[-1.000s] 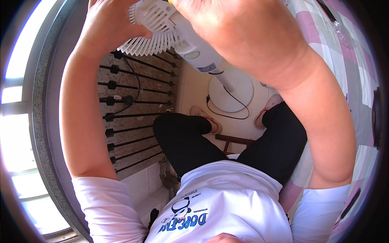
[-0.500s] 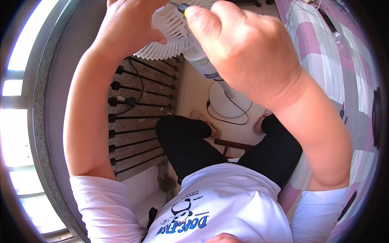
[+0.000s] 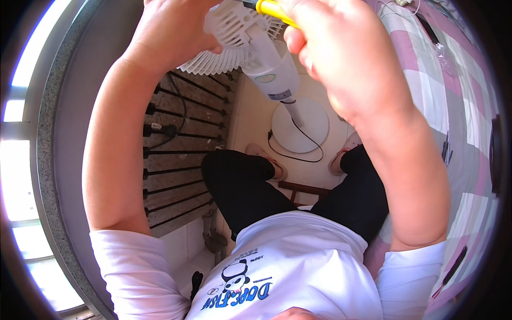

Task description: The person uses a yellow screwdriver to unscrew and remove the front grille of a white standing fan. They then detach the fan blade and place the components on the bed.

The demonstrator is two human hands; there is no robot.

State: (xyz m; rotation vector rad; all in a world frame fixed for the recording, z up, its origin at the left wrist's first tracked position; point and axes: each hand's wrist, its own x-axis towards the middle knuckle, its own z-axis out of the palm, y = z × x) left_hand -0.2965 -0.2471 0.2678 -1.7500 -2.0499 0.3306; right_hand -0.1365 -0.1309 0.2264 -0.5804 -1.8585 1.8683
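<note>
A white standing fan (image 3: pixel 273 69) rises in front of me, its slatted guard (image 3: pixel 216 62) near the upper edge and its round base (image 3: pixel 312 125) on the floor. My left hand (image 3: pixel 178 29) grips the left side of the guard, with the thumb against the slats; its fingers run out of the picture at the top. In my right hand (image 3: pixel 349 48) is a screwdriver (image 3: pixel 273 9) with a yellow and dark handle, held beside the back of the fan head. The screwdriver's tip is out of sight at the upper edge.
A slatted rack with black bars (image 3: pixel 186 136) stands to my left, below a stone-edged ledge (image 3: pixel 48 138). On the right lies a checked pink, grey and white cloth (image 3: pixel 469 160) bearing small tools (image 3: pixel 447 149). A black cable (image 3: pixel 314 160) loops over the fan base.
My right hand has shifted up and turned, so more of the screwdriver's yellow handle and the fan's stem show. My left hand stays nearly in place on the guard.
</note>
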